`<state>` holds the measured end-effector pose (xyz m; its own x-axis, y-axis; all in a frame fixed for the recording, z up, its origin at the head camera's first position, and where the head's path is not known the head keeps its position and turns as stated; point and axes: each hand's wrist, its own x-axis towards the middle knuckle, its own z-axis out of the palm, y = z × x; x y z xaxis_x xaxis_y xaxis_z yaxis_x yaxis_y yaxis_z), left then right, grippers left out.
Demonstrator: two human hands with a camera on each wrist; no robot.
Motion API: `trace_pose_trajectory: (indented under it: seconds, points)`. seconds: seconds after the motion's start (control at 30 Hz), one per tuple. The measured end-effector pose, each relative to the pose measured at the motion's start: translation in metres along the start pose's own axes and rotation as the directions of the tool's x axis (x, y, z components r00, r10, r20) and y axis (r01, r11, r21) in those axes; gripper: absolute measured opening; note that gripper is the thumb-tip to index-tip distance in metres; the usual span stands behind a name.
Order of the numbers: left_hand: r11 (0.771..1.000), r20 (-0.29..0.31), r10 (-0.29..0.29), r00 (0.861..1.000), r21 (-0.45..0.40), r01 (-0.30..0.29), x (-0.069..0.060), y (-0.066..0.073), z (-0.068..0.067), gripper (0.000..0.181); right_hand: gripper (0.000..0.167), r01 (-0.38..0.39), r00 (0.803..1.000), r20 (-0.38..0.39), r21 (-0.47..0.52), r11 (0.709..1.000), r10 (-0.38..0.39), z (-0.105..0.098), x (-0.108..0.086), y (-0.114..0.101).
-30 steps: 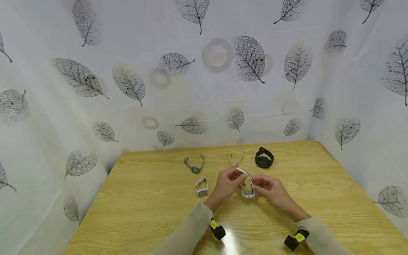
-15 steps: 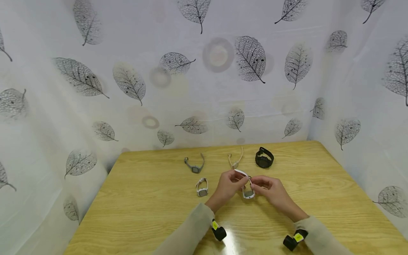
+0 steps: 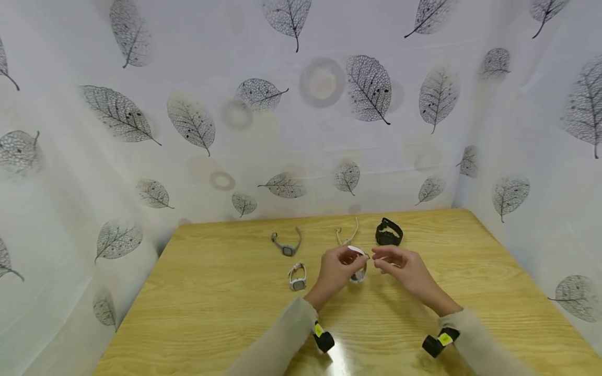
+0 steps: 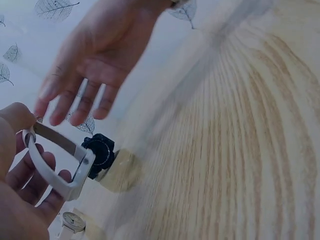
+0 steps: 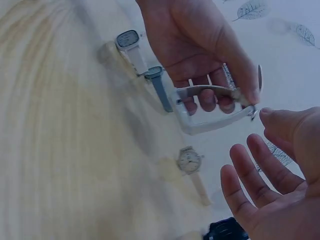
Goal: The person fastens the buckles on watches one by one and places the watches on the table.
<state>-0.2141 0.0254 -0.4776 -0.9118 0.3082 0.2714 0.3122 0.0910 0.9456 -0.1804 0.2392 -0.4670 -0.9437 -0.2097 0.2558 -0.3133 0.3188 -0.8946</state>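
Over the wooden table (image 3: 207, 308), the person's left hand (image 3: 335, 270) pinches a white watch (image 5: 215, 122) by its strap near the buckle, the strap bent into a loop and the case hanging below. The right hand (image 3: 400, 265) is at about 3 o'clock from it, fingers loose and holding nothing; their tips come right beside the buckle, though I can't tell whether they touch. Taking 12 as the table's far side, a black watch (image 3: 388, 239) lies near 1 o'clock, beyond the right hand, and a pale round-faced watch (image 5: 190, 161) at 11, just past the left fingers. A grey watch (image 3: 287, 250) lies well off at 10, a second white watch (image 3: 298, 284) between 8 and 9, and the left hand stands between those two and the held one. Leaf-printed cloth (image 3: 291, 141) hangs at 12, behind the far edge. Pale sleeves (image 3: 282, 339) reach in from 5 and 7, each with a black device (image 3: 324, 342) at the wrist.
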Motion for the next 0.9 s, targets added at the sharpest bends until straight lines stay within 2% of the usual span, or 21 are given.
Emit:
trace_pose_trajectory:
  seconds: [0.17,0.4,0.67,0.9]
  points:
    - [0.998,-0.031,0.032,0.999,0.046,-0.030,0.002,0.003,0.000,0.011,0.029,0.069,0.998,0.020,-0.119,0.990,-0.067,-0.004,0.014,-0.015]
    - [0.987,-0.035,0.113,0.993,0.119,-0.108,0.005,0.000,0.001,0.010,0.030,0.135,0.989,0.093,-0.191,0.972,-0.119,-0.002,0.030,-0.030]
    - [0.978,-0.037,0.137,0.990,0.165,-0.129,0.004,-0.001,0.001,0.010,0.014,0.168,0.982,0.125,-0.215,0.962,-0.143,0.005,0.037,-0.032]
    - [0.962,-0.037,0.170,0.985,0.225,-0.157,0.004,-0.004,-0.001,0.008,0.015,0.157,0.986,0.092,-0.194,0.968,-0.142,0.007,0.036,-0.030]
